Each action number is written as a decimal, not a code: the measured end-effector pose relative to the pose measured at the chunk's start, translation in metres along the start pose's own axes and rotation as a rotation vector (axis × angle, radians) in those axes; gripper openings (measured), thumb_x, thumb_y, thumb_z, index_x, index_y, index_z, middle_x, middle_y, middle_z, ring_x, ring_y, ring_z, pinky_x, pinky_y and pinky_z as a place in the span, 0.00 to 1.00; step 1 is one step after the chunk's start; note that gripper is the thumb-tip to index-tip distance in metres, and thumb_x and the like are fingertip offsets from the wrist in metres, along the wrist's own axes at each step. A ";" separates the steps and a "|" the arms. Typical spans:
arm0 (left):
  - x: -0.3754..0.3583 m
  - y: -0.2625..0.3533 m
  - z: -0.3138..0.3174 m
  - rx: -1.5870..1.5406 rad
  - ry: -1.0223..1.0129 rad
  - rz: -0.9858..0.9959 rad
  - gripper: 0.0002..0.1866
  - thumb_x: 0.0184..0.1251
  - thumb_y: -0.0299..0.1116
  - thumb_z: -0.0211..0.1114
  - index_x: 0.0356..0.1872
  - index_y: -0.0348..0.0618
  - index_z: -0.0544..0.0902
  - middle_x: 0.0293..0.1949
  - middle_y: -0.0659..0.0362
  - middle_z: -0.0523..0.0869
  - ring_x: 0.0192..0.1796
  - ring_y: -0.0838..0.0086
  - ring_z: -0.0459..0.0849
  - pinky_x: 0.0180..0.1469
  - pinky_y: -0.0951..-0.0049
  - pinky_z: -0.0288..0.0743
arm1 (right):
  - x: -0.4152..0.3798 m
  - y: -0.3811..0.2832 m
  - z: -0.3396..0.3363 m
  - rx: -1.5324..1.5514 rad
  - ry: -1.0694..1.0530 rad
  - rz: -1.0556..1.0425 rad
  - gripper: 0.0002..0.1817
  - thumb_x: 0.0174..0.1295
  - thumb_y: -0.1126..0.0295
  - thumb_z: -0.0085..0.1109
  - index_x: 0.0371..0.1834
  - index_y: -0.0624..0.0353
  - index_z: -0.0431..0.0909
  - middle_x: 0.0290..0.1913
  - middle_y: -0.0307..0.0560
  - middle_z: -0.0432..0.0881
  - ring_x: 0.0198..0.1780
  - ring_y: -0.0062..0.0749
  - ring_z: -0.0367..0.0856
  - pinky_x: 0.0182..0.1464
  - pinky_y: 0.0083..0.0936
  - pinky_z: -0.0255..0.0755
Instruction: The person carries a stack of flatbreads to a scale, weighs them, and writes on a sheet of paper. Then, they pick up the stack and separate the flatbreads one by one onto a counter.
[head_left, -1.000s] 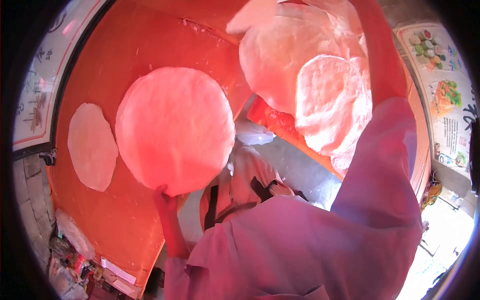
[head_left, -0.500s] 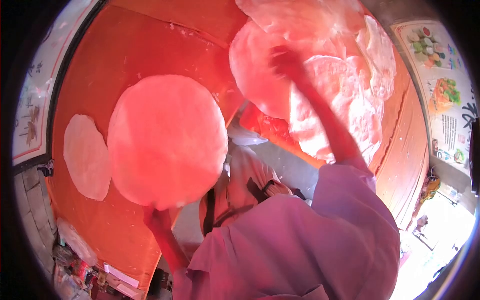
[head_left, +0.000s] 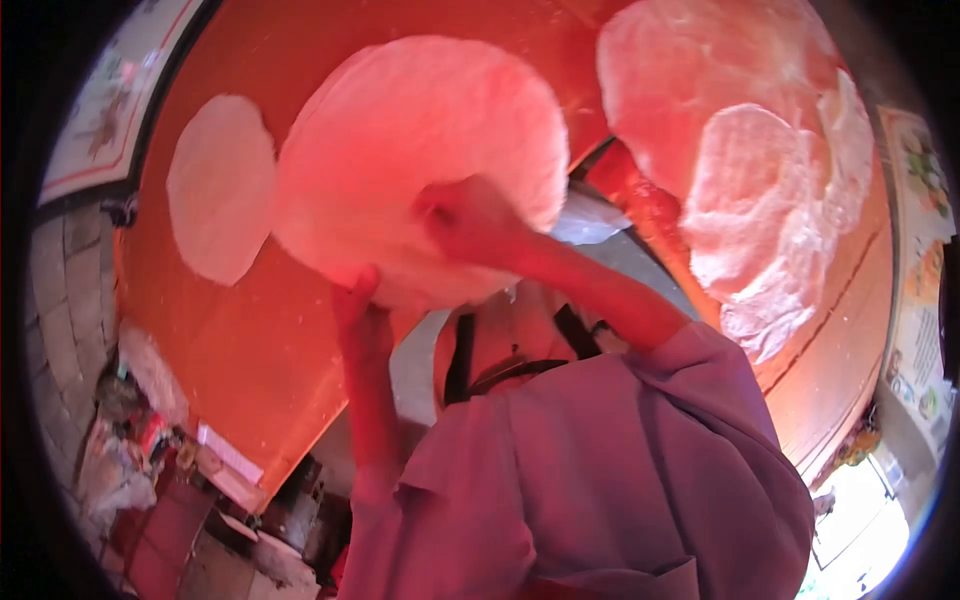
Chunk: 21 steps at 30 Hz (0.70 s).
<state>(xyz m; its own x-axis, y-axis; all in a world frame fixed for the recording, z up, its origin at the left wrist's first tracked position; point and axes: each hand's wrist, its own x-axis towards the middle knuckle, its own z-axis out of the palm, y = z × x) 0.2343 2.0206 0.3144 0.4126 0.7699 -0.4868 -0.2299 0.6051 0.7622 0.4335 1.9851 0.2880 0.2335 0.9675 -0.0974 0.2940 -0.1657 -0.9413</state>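
Observation:
A large, round, thin dough sheet [head_left: 430, 120] lies on the orange-red table. Layered edges at its upper left suggest another sheet beneath. My left hand [head_left: 360, 305] holds its near edge, thumb on top; the other fingers are mostly hidden. Over the sheet's lower middle is my right hand [head_left: 475, 222], slightly blurred, its fingers curled together. Whether anything is inside them I cannot make out. A smaller oval dough sheet [head_left: 222, 190] lies flat just to the left. On the right, several overlapping, wrinkled sheets form a pile [head_left: 760, 200].
The orange-red table surface [head_left: 215, 345] has its near edge close to my body. A gap separates it from the right-hand part, with a whitish plastic bag [head_left: 592, 217] in it. Packages and clutter [head_left: 150, 450] sit at lower left. A printed poster [head_left: 915, 270] hangs at right.
My right hand has moved left from the right-hand pile to above the large round sheet. My left hand stays at that sheet's near edge. The camera view has shifted.

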 end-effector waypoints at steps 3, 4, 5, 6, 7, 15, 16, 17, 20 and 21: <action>0.000 -0.004 -0.005 -0.013 0.013 -0.003 0.32 0.64 0.36 0.63 0.67 0.39 0.62 0.62 0.54 0.71 0.63 0.64 0.71 0.62 0.62 0.67 | -0.008 -0.009 0.005 -0.091 -0.090 0.013 0.11 0.52 0.66 0.61 0.35 0.60 0.81 0.29 0.53 0.82 0.31 0.42 0.82 0.37 0.33 0.75; 0.001 -0.006 -0.006 0.002 0.005 0.008 0.32 0.64 0.35 0.64 0.67 0.39 0.62 0.62 0.54 0.71 0.63 0.64 0.71 0.63 0.62 0.67 | -0.012 -0.011 0.010 -0.135 -0.138 -0.060 0.12 0.52 0.65 0.61 0.36 0.60 0.81 0.30 0.53 0.82 0.32 0.42 0.82 0.38 0.33 0.75; 0.001 -0.008 -0.009 0.019 -0.003 0.023 0.33 0.64 0.35 0.64 0.67 0.39 0.61 0.62 0.54 0.71 0.63 0.64 0.71 0.63 0.61 0.67 | -0.013 -0.014 0.015 -0.200 -0.299 -0.016 0.15 0.51 0.63 0.65 0.38 0.61 0.81 0.33 0.53 0.82 0.35 0.43 0.83 0.40 0.33 0.75; 0.002 -0.008 -0.012 0.038 -0.010 0.037 0.33 0.64 0.35 0.64 0.67 0.39 0.61 0.62 0.54 0.71 0.63 0.64 0.71 0.63 0.61 0.66 | -0.014 -0.013 0.016 -0.153 -0.268 -0.021 0.16 0.51 0.62 0.66 0.38 0.61 0.81 0.33 0.53 0.82 0.35 0.43 0.82 0.40 0.32 0.75; 0.002 -0.010 -0.013 0.053 0.026 0.048 0.33 0.64 0.34 0.64 0.67 0.39 0.61 0.62 0.54 0.71 0.63 0.64 0.71 0.63 0.61 0.66 | -0.017 -0.009 0.014 -0.106 -0.238 -0.024 0.17 0.50 0.62 0.67 0.38 0.62 0.81 0.33 0.52 0.82 0.35 0.43 0.82 0.39 0.31 0.75; 0.003 -0.012 -0.022 0.014 -0.015 0.020 0.31 0.63 0.32 0.61 0.66 0.39 0.62 0.61 0.53 0.72 0.62 0.64 0.72 0.62 0.61 0.68 | -0.014 -0.004 0.000 0.181 -0.361 0.050 0.17 0.48 0.58 0.67 0.32 0.63 0.81 0.25 0.45 0.81 0.28 0.28 0.80 0.33 0.24 0.73; 0.003 -0.011 -0.024 0.009 -0.029 0.008 0.30 0.62 0.31 0.60 0.66 0.38 0.62 0.60 0.53 0.72 0.62 0.63 0.72 0.62 0.61 0.68 | -0.012 -0.001 -0.004 0.225 -0.376 0.099 0.16 0.49 0.60 0.67 0.31 0.63 0.81 0.24 0.44 0.81 0.29 0.26 0.79 0.33 0.24 0.72; 0.003 -0.011 -0.026 0.003 -0.041 -0.007 0.30 0.62 0.31 0.60 0.65 0.38 0.62 0.60 0.53 0.73 0.61 0.63 0.73 0.61 0.61 0.69 | -0.013 0.001 -0.006 0.271 -0.392 0.152 0.15 0.49 0.61 0.67 0.30 0.63 0.81 0.24 0.44 0.80 0.29 0.24 0.79 0.33 0.23 0.72; 0.000 -0.006 -0.023 -0.016 -0.057 -0.042 0.29 0.61 0.31 0.58 0.65 0.38 0.63 0.59 0.53 0.73 0.60 0.63 0.74 0.60 0.62 0.70 | -0.015 -0.003 0.001 0.178 -0.402 0.059 0.12 0.52 0.64 0.67 0.34 0.61 0.81 0.27 0.39 0.81 0.32 0.21 0.78 0.36 0.23 0.73; -0.001 -0.004 -0.021 -0.023 -0.058 -0.051 0.29 0.61 0.31 0.57 0.64 0.38 0.63 0.58 0.53 0.74 0.60 0.63 0.74 0.59 0.62 0.70 | -0.014 0.000 0.002 0.199 -0.341 0.117 0.12 0.52 0.64 0.67 0.34 0.61 0.81 0.27 0.39 0.81 0.31 0.22 0.78 0.36 0.23 0.73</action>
<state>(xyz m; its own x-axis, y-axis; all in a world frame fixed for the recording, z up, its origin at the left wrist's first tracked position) 0.2160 2.0213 0.3028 0.4742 0.7255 -0.4989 -0.2269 0.6482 0.7269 0.4282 1.9722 0.2891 -0.0761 0.9578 -0.2773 0.0909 -0.2703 -0.9585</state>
